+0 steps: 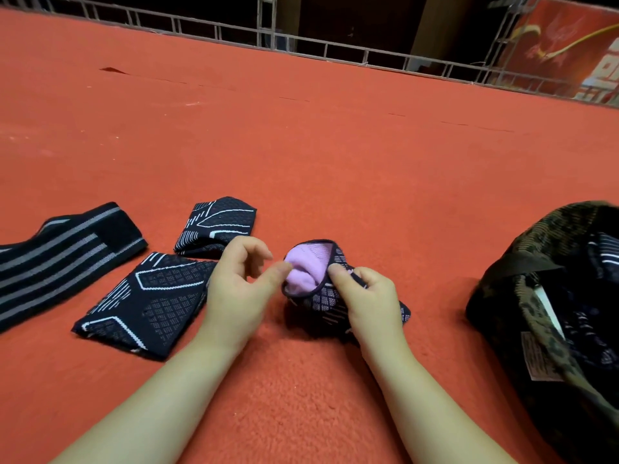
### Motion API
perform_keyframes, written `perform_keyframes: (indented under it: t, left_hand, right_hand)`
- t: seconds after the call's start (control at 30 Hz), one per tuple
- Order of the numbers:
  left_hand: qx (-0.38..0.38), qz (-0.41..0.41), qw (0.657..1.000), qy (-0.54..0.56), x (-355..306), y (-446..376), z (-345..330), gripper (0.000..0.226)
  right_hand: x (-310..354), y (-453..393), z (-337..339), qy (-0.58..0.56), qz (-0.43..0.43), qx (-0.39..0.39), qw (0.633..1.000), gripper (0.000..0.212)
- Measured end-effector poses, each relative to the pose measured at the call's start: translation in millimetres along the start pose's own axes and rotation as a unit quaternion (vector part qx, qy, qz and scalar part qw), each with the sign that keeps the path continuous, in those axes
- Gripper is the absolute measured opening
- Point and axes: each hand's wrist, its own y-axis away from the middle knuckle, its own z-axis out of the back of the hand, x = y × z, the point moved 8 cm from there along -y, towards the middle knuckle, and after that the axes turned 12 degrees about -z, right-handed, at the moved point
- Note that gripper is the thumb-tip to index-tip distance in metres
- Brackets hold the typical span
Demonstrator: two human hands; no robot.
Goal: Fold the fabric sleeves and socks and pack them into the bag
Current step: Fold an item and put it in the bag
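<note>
Two hands work low in the view over a red carpet (pixel 301 380), which looks napped and felt-like, so cloth should not slide on it. The right hand (pixel 371 299) pinches a sock (pixel 330 296) at its dark cuff, thumb on the rim, the other fingers curled under. The left hand (pixel 239 289) hovers just beside it, fingers loosely apart and holding nothing that shows. That sock is a soft, limp knit, dark with a pale grid outside and lilac inside; it looks light and stretchy, best taken at the bound cuff edge. At right sits the bag (pixel 522 296), floppy mottled cloth, mouth open, with patterned fabric inside. Left of the hands lie two folded sleeves, one near (pixel 144 303) and one farther (pixel 217 226), flat and springy-looking. Farther left lies a striped band (pixel 67 256), thicker and elastic.
</note>
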Motion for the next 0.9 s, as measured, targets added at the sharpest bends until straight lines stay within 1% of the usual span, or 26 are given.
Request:
perform_keyframes:
  t: [0.03,0.1,0.13,0.17,0.23,0.27,0.3,0.37,0.4,0.43,0.47,0.53,0.57,0.63,0.7,0.73,0.8,0.83,0.87,0.9]
  left_hand:
    - [0.033,-0.025,0.999,-0.009,-6,3,-6,0.019]
    - [0.124,-0.053,0.991,-0.006,-12,11,-26,0.015]
    - [0.159,-0.062,0.985,-0.011,-11,14,-33,0.014]
    - [0.178,-0.059,0.982,-0.013,-7,17,-37,0.019]
    - [0.171,-0.007,0.985,0.004,4,18,-36,0.028]
    - [0.167,0.019,0.986,0.011,10,17,-35,0.028]
    - [0.169,0.028,0.985,0.008,12,16,-34,0.025]
    - [0.183,-0.011,0.983,-0.022,9,13,-34,0.014]
    - [0.185,-0.024,0.982,-0.018,7,12,-35,0.012]
    - [0.174,-0.017,0.985,0.007,6,10,-34,0.012]
    - [0.143,0.008,0.988,0.05,7,6,-29,0.012]
    - [0.057,0.054,0.991,0.107,11,-1,-13,0.019]
    - [0.023,0.063,0.992,0.108,13,-4,-4,0.025]
    - [-0.009,0.076,0.993,0.092,12,-7,7,0.029]
    - [-0.009,0.089,0.99,0.105,10,-7,7,0.029]
    - [-0.001,0.093,0.987,0.134,9,-7,6,0.031]
    - [0.021,0.108,0.969,0.22,6,-6,0,0.035]
    - [0.032,0.115,0.959,0.256,3,-6,-3,0.036]
    - [0.032,0.123,0.954,0.272,4,-7,-3,0.038]
    - [0.019,0.131,0.954,0.27,5,-8,0,0.039]
  right_hand:
    - [-4,-2,1,-0.016,-0.016,0.002,1.0,0.036]
    - [-8,-4,-1,-0.041,-0.031,0.025,0.998,0.036]
    - [-10,-4,-3,-0.055,-0.034,0.044,0.997,0.039]
    - [-12,-3,-8,-0.072,-0.034,0.07,0.994,0.048]
    - [-15,-3,-14,-0.105,-0.041,0.116,0.987,0.069]
    - [-15,-3,-15,-0.115,-0.041,0.129,0.984,0.073]
    - [-14,-3,-17,-0.116,-0.038,0.138,0.983,0.076]
    - [-12,-3,-18,-0.1,-0.031,0.153,0.983,0.092]
    - [-11,-3,-19,-0.1,-0.03,0.167,0.98,0.1]
    - [-10,-3,-19,-0.111,-0.034,0.184,0.976,0.104]
    - [-11,-2,-19,-0.124,-0.044,0.201,0.971,0.107]
    - [-11,-2,-16,-0.144,-0.069,0.243,0.957,0.11]
    - [-11,-1,-15,-0.145,-0.08,0.273,0.948,0.108]
    - [-10,9,-20,-0.136,-0.1,0.356,0.919,0.093]
    - [-7,25,-26,-0.148,-0.125,0.43,0.882,0.078]
    - [-4,33,-29,-0.163,-0.134,0.457,0.864,0.075]
    - [-1,41,-32,-0.199,-0.146,0.487,0.838,0.067]
    - [0,41,-33,-0.211,-0.153,0.492,0.831,0.064]
    - [-2,40,-33,-0.216,-0.162,0.488,0.83,0.063]
    - [-5,36,-33,-0.213,-0.172,0.473,0.837,0.063]
